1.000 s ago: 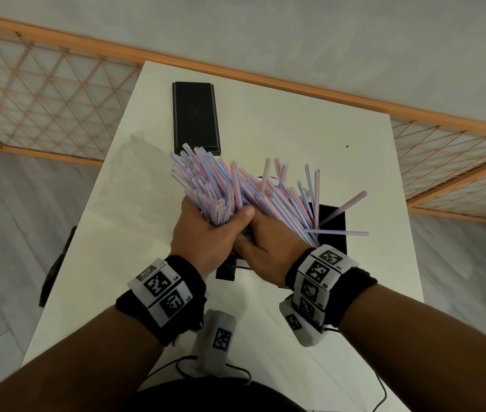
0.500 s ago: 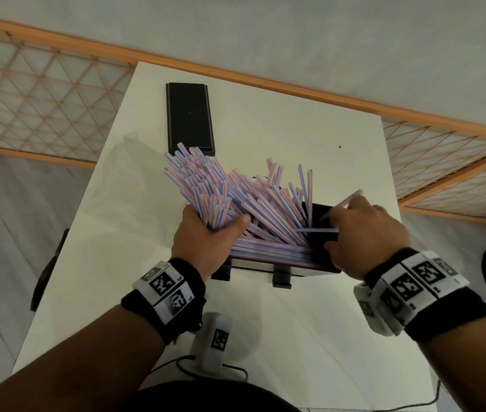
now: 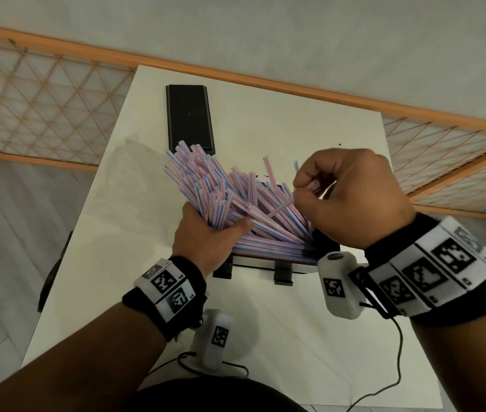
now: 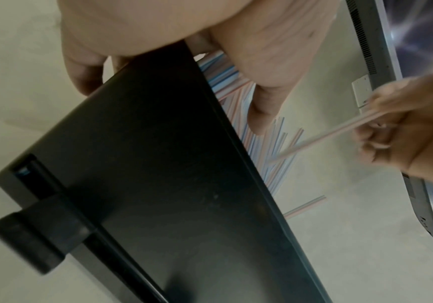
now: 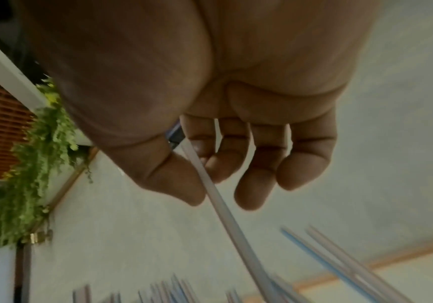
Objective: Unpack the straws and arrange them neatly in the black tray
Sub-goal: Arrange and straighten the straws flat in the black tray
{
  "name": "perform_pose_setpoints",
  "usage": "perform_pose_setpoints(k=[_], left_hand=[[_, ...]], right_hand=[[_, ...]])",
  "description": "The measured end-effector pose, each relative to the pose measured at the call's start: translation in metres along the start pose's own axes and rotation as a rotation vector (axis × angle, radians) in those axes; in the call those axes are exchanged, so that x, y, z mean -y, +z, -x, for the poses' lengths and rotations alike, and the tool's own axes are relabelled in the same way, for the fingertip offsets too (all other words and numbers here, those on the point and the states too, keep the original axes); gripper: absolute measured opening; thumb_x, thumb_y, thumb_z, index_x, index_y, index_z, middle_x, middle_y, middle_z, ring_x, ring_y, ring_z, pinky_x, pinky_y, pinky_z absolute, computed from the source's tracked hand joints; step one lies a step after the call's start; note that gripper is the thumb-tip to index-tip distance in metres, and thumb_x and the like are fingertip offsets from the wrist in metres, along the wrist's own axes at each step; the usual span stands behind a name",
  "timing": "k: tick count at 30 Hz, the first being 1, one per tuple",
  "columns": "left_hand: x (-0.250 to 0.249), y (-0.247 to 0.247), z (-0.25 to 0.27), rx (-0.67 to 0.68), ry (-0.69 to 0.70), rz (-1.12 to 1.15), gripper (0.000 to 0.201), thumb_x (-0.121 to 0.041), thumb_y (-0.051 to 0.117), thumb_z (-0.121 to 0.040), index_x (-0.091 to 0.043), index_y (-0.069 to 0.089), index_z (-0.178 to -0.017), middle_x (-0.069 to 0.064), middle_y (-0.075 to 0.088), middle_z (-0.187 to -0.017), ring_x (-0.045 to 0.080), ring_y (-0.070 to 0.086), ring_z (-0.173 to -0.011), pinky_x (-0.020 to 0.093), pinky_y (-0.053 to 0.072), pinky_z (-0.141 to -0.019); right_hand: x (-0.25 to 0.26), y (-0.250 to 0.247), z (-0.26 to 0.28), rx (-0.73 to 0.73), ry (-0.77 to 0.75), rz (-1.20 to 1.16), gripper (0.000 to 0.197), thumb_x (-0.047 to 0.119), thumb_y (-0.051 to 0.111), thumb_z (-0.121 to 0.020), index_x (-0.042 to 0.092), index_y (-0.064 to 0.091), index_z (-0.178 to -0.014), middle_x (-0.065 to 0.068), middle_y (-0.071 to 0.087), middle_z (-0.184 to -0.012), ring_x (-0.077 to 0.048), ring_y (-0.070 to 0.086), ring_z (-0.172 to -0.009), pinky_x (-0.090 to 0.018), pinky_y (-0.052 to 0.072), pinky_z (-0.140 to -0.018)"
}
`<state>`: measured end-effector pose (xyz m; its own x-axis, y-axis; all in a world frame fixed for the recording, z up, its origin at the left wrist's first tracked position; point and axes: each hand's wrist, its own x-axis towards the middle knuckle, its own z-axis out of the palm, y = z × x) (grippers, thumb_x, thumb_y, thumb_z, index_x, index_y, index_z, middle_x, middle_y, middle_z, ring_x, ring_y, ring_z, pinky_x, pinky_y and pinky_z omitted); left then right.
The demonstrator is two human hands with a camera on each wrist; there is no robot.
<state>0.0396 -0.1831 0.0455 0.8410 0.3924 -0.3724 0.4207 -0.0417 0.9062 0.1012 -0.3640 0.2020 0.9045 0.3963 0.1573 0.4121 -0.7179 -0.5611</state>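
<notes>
1. Fingers (image 5: 218, 168) of my right hand (image 3: 351, 197): thumb and index pinch a single straw (image 3: 280, 209); the other three curl loosely beside it. The right wrist view is blurred by motion.
2. Left hand (image 3: 206, 236): fingers and thumb wrap the near ends of a large bundle of striped straws (image 3: 206, 188), which fans up and away from me. In the left wrist view my palm and thumb (image 4: 267, 67) press against the straws beside the tray wall.
3. Black tray (image 3: 328, 242): on the white table (image 3: 265, 114), directly under both hands. I see only its near wall, right end and two small feet (the rest lies under straws and hands). A layer of straws (image 3: 271, 248) lies flat along its length inside.
4. Single straw: its free end points down-left into the bundle; whether it touches the others I cannot tell.
5. Black lid-like slab (image 3: 189, 117): flat on the far left of the table, just beyond the straw tips.
6. Hard to make out: how many straws, and the tray's interior.
7. Writing: none readable. The wrist bands (image 3: 166, 288) and camera housings (image 3: 337, 285) carry black-and-white square marker codes only.
8. Edge of scene: wooden lattice railing (image 3: 42, 93), grey floor; a cable (image 3: 396, 367) trails over the near table edge.
</notes>
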Motion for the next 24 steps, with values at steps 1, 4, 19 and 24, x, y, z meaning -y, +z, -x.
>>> perform_pose_setpoints(k=[1,4,19,24], left_hand=[[-0.001,0.000,0.001,-0.003,0.005,-0.001,0.090,-0.068,0.085,-0.047,-0.032,0.056,-0.124,-0.013,0.071,-0.114,0.010,0.071,-0.099,0.030,0.059,-0.081],[-0.003,0.001,0.001,-0.018,0.019,0.007,0.092,-0.066,0.084,-0.045,-0.029,0.056,-0.125,-0.012,0.071,-0.114,0.009,0.070,-0.100,0.020,0.052,-0.075],[-0.008,-0.001,0.001,-0.010,-0.071,0.086,0.065,-0.044,0.071,-0.053,-0.025,0.056,-0.113,-0.002,0.069,-0.105,0.023,0.068,-0.099,0.055,0.057,-0.090],[-0.017,-0.002,0.003,0.010,-0.063,0.074,0.064,-0.041,0.068,-0.056,-0.019,0.053,-0.114,-0.002,0.067,-0.099,0.018,0.067,-0.091,0.050,0.058,-0.087]], right_hand=[[0.007,-0.006,-0.001,-0.013,-0.016,-0.003,0.012,0.009,0.067,-0.069,0.020,0.070,-0.069,0.007,0.065,-0.062,-0.011,0.059,-0.061,-0.013,0.044,-0.054],[0.026,-0.024,-0.004,-0.031,-0.105,0.050,0.009,0.015,0.063,-0.068,0.022,0.068,-0.070,0.007,0.066,-0.063,-0.009,0.062,-0.055,-0.024,0.052,-0.056],[-0.016,0.042,0.030,0.222,0.054,0.134,0.024,0.037,0.073,-0.078,0.019,0.056,-0.075,0.007,0.056,-0.067,-0.019,0.053,-0.065,-0.030,0.038,-0.062],[-0.085,0.005,0.038,0.195,0.624,0.279,0.040,0.053,0.074,-0.077,0.017,0.060,-0.089,0.004,0.063,-0.073,-0.023,0.062,-0.083,-0.028,0.035,-0.069]])
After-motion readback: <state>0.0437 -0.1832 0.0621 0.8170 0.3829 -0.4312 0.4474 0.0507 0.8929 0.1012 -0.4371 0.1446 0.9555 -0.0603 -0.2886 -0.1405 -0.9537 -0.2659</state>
